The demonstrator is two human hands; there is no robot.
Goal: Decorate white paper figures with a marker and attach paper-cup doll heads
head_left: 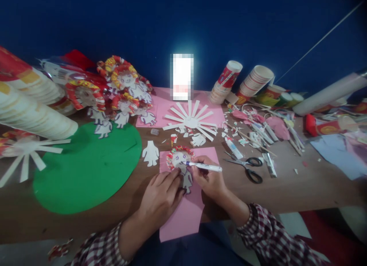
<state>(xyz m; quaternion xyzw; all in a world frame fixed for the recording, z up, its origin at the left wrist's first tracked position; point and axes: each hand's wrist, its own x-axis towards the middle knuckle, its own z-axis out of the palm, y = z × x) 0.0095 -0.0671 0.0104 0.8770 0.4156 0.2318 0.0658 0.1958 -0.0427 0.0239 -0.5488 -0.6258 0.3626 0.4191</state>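
A paper doll (187, 179) with a round drawn face and a curly red-and-yellow rim lies on a pink sheet (186, 220). My left hand (162, 193) rests flat on the doll's left side, fingers stretched out and pressing it down. In my right hand (209, 180) is a white marker pen (206, 166), its tip touching the face near the mouth. Left of the pink sheet lies a plain white doll cutout (150, 154). Black-handled scissors (249, 168) lie to the right of my right hand.
Finished-looking dolls (126, 82) are heaped at the back left beside a green oval sheet (86, 174). Stacked paper cups (37, 105) lean at the far left; more cup stacks (254, 84) stand at the back right. A fringed cut cup (192, 120) and scraps cover the back.
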